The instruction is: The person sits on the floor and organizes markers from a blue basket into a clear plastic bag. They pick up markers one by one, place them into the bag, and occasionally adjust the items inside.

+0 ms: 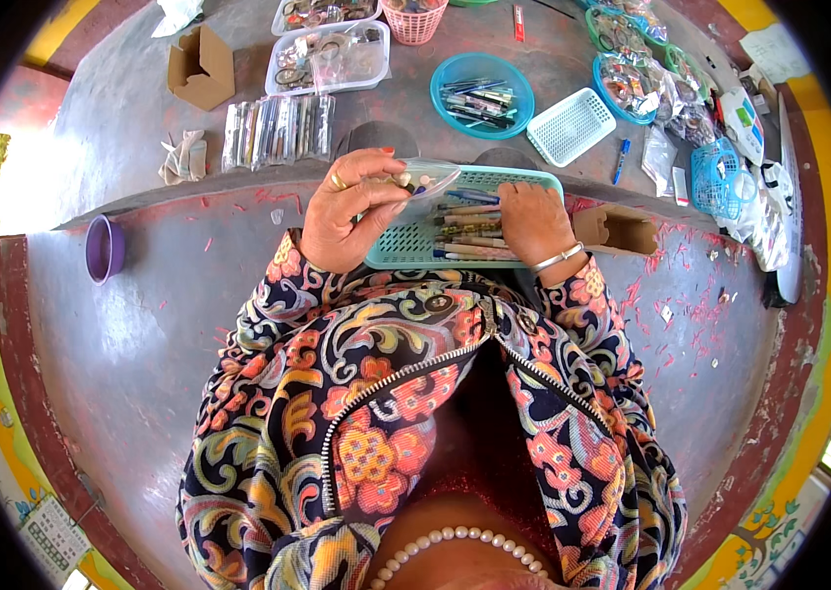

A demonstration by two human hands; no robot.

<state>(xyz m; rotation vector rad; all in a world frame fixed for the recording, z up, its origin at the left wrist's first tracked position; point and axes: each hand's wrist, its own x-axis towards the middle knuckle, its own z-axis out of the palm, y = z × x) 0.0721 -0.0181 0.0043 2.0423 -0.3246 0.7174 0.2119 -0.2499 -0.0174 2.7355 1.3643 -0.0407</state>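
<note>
Between the thumb and fingers of my left hand (351, 208), which is closed, is a clear plastic bag (440, 179). Small dark and white ends, perhaps pen tips, show inside it. The bag hangs over a light-green plastic basket (398, 246) at my lap. Several pens (469, 224) lie sideways in this basket, some dark, some pale, some blue. My right hand (535, 224) reaches over the basket's right end, fingers curled down at the pens. Its fingertips are partly hidden, so what it grips does not show.
Bundled pens in clear sleeves (278, 131) lie beyond my left hand, near a cardboard box (201, 69). A blue bowl of pens (440, 79) and a white basket (573, 128) stand ahead. Another cardboard box (622, 228) sits right; a purple tub (105, 249) is far left.
</note>
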